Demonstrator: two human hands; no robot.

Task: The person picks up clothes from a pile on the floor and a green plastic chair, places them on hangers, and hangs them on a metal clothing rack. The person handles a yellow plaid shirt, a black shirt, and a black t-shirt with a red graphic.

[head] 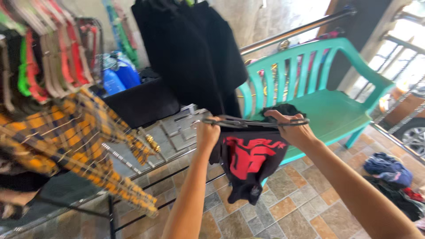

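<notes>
My left hand (206, 135) and my right hand (290, 128) hold up a dark clothes hanger (248, 123) between them, one hand at each end. A black shirt with a large red print (248, 163) hangs from it, bunched and drooping below my hands. Part of the shirt's black cloth is gathered above my right hand. Both arms reach forward from the bottom of the view.
A teal plastic bench (327, 106) stands behind the shirt. A black garment (190, 48) hangs above at centre. To the left a yellow plaid shirt (75, 141) hangs on a metal rack with coloured hangers (48, 53). Blue water jugs (117, 75) stand behind. A clothes pile (392, 177) lies on the tiled floor.
</notes>
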